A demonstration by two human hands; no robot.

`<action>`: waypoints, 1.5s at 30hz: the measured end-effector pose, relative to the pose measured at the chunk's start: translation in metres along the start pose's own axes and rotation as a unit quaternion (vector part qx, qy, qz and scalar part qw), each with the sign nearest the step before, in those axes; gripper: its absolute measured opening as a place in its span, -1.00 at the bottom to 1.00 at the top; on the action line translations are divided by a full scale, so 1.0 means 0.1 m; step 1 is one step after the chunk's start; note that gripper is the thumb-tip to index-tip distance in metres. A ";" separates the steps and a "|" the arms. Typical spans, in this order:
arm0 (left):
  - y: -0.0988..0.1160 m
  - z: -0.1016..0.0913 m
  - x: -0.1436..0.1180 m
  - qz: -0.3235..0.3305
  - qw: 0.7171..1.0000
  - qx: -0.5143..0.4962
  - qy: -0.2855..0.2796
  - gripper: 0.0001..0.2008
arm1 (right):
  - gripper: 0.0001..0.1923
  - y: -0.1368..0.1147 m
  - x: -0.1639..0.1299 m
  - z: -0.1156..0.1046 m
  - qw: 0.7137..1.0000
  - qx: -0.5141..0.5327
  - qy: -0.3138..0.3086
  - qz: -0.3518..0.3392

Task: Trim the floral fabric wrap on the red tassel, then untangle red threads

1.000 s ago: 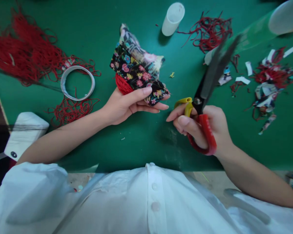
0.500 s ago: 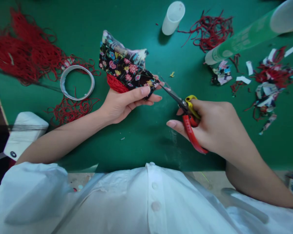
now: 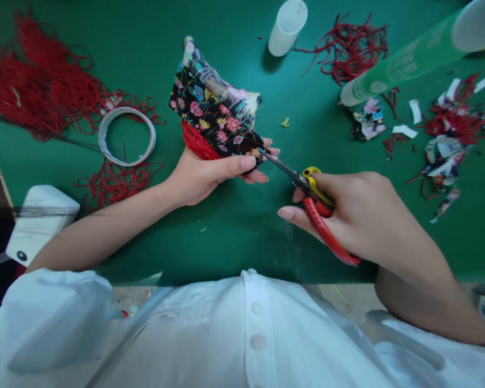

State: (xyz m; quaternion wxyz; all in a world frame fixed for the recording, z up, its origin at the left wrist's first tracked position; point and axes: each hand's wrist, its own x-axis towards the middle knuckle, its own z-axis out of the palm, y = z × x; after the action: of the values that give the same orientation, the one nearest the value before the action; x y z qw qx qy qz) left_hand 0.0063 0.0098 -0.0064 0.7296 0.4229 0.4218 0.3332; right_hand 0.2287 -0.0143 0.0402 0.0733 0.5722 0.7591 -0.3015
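My left hand (image 3: pixel 210 171) grips a piece of black floral fabric (image 3: pixel 222 121) with its thumb on top near the right corner. The fabric's upper edge is folded over, showing a pale, frayed side. A bundle of red cord (image 3: pixel 198 141) lies between the fabric and my palm. In my right hand (image 3: pixel 355 210) is a pair of scissors (image 3: pixel 303 183) with one yellow and one red handle. The scissor tips touch or overlap the fabric's right corner, just past my left thumb. Whether the blades are cutting the cloth I cannot tell.
On the green table (image 3: pixel 234 242) lie tangled red cords (image 3: pixel 36 81), a roll of tape (image 3: pixel 101 137) and a white box-like object (image 3: pixel 44 221). A white cup (image 3: pixel 283 40), more cords (image 3: pixel 351 48), a green-and-white tube (image 3: pixel 404 59) and fabric scraps (image 3: pixel 444 145) are to the right.
The fabric has tilted and shifted right in my left hand, its far corner rising. The scissors have turned slightly, their tips now at the fabric's corner and the red handle lower.
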 end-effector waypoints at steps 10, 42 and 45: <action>0.01 0.04 0.01 0.004 0.999 -0.028 0.047 -0.58 | -0.29 0.00 0.01 0.03 1.000 0.016 0.011 0.000; 0.03 0.05 -0.03 -0.004 1.000 -0.006 0.025 -0.61 | -0.23 0.14 -0.06 0.00 0.890 0.371 -0.265 -0.007; 0.03 0.04 -0.03 -0.001 1.000 -0.004 0.021 -0.60 | -0.23 0.15 -0.06 0.01 0.894 0.364 -0.260 -0.007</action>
State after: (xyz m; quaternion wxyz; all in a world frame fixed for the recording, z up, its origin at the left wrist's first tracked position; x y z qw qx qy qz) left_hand 0.0087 0.0071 -0.0016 0.7227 0.4128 0.4358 0.3427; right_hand 0.2441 -0.0174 0.0366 0.0525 0.4547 0.5544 -0.6951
